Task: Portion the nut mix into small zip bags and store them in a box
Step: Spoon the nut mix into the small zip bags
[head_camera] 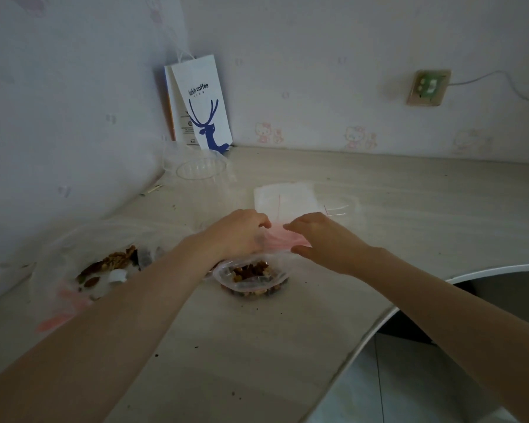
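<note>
A small zip bag [252, 277] holding nut mix lies on the table in front of me, its pink zip strip [280, 239] stretched between my hands. My left hand [242, 232] pinches the strip's left end. My right hand [318, 236] pinches its right end, fingers curled over it. To the left sits a large clear bag of nut mix [104, 264] with a white scoop-like piece inside. A stack of empty zip bags [284, 198] lies just beyond my hands. A clear plastic box [200, 167] stands near the back corner.
A white paper coffee bag [202, 102] leans in the wall corner behind the box. The table edge [379, 319] curves away at the right, with floor tiles below. A wall socket [428, 87] with a cable is at the upper right. Crumbs dot the tabletop.
</note>
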